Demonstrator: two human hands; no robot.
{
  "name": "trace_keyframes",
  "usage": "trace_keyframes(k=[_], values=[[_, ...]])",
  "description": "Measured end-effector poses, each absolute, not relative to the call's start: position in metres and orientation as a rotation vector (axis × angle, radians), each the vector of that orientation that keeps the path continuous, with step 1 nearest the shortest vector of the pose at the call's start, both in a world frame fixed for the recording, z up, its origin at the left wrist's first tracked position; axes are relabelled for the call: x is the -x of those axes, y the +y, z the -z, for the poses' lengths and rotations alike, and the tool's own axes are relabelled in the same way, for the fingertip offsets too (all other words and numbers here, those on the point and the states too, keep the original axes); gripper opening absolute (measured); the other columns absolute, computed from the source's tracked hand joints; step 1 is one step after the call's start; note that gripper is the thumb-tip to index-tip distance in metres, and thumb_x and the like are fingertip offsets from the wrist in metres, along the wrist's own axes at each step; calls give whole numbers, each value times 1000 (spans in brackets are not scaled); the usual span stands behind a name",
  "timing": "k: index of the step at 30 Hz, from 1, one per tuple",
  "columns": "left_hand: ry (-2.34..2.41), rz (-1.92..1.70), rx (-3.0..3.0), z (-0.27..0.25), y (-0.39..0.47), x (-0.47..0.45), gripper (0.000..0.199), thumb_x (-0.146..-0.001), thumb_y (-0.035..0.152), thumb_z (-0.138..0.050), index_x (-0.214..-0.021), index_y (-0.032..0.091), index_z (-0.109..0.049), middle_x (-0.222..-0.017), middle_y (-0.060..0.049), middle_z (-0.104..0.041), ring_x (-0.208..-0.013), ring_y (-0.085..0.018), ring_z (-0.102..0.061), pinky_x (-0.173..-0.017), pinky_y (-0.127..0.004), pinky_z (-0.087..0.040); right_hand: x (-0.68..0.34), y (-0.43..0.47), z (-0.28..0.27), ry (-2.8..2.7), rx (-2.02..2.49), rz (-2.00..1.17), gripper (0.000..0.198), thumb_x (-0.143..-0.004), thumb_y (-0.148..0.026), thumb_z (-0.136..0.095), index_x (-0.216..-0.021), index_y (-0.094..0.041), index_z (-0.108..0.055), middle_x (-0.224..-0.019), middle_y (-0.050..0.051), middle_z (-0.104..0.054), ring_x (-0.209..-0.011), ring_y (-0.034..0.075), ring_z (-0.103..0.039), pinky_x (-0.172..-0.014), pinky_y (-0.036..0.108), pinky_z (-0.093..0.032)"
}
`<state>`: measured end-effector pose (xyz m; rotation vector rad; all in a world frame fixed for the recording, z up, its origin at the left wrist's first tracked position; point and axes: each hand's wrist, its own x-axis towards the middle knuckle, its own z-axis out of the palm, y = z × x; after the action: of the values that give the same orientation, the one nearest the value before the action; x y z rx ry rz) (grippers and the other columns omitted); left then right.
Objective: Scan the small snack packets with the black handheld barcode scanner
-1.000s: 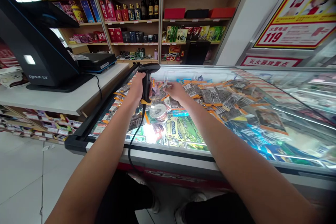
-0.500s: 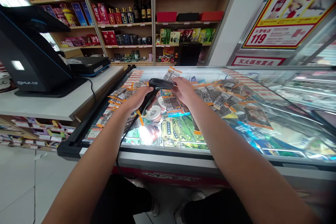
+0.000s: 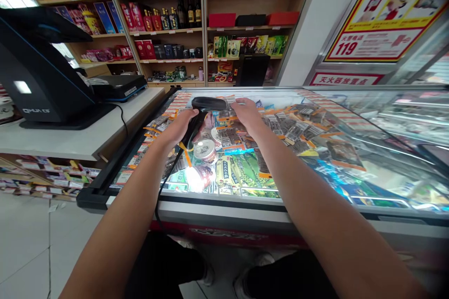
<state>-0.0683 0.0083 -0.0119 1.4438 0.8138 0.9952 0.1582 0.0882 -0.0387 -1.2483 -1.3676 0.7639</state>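
Note:
A black handheld barcode scanner (image 3: 209,103) is gripped by its handle in my left hand (image 3: 179,127), thumb on top, its head pointing right. The scanner's cable (image 3: 170,171) hangs down over the freezer edge. My right hand (image 3: 247,113) is closed at the edge of a small clear snack packet (image 3: 230,99), right beside the scanner's head. Most of that packet is hidden behind the scanner and my fingers. Below both hands, many orange-edged snack packets (image 3: 229,137) lie spread on the glass top of the chest freezer (image 3: 224,202).
Round tubs (image 3: 205,150) and green bags (image 3: 249,170) show through the glass. To the left, a counter (image 3: 140,121) bears a checkout terminal (image 3: 45,70) and a black scale (image 3: 119,88). Shelves (image 3: 161,32) of boxes and bottles stand behind; a fire notice (image 3: 379,23) hangs at right.
My left hand has shifted the scanner slightly left and up, turning its head more level. My right hand has risen a little, and less of the packet shows behind the scanner.

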Motion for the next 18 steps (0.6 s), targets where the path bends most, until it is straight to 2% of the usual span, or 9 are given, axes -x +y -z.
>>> trace_keyframes(k=[3,5,7,10,12,13,15,18], values=[[810,-1149,-1332,2,7,75,37,-88,51,-43,-87,19,-61,-56,-1,-57,-35,-14,-50,-38,-25,-36,-160,79,36,-1645,1514,-447,37,-77,-19,-73,-111,-21,-58,-76,7,-63,-85,34,-65,-83,50,-51],[841,-1232,-1214,-7,4,79,48,-91,59,-38,-91,18,-63,-55,-1,-56,-36,-14,-51,-37,-24,-37,-150,67,35,-1837,1624,-135,43,-77,-13,-71,-118,-16,-59,-97,19,-67,-107,42,-61,-92,57,-47],[847,-1292,-1102,-13,0,83,58,-92,68,-34,-93,17,-64,-54,-1,-54,-36,-14,-52,-37,-25,-38,-131,50,36,-1941,1599,81,38,-81,-13,-68,-118,-14,-62,-119,26,-63,-123,49,-51,-98,64,-41],[767,-1348,-1020,-15,-1,87,65,-91,75,-36,-95,17,-65,-55,-1,-54,-36,-14,-52,-38,-26,-40,-93,22,41,-2118,1419,187,33,-89,-23,-66,-121,-17,-65,-129,24,-61,-128,48,-47,-110,70,-26],[703,-1368,-1026,-14,1,89,66,-90,75,-37,-97,16,-65,-57,-1,-55,-37,-13,-51,-39,-26,-42,-69,4,45,-2194,1338,275,32,-91,-24,-65,-122,-18,-67,-135,22,-61,-135,46,-43,-117,69,-13],[681,-1372,-1039,-13,2,90,66,-90,75,-35,-98,16,-65,-58,-1,-56,-37,-13,-50,-39,-26,-42,-59,-4,47,-2234,1311,292,32,-92,-25,-64,-123,-17,-68,-135,22,-61,-138,46,-42,-119,68,-12],[654,-1367,-1068,-12,5,92,67,-91,74,-31,-98,16,-64,-60,-1,-56,-37,-12,-48,-40,-26,-42,-44,-16,51,-2369,1219,176,33,-95,-30,-62,-125,-17,-68,-130,21,-64,-133,43,-48,-117,63,-23],[610,-1358,-1069,-13,6,94,69,-88,78,-31,-98,17,-63,-61,1,-55,-35,-11,-46,-40,-26,-41,-33,-27,57,-2607,970,-144,40,-96,-39,-65,-127,-15,-67,-133,20,-62,-126,38,-54,-106,52,-42]])
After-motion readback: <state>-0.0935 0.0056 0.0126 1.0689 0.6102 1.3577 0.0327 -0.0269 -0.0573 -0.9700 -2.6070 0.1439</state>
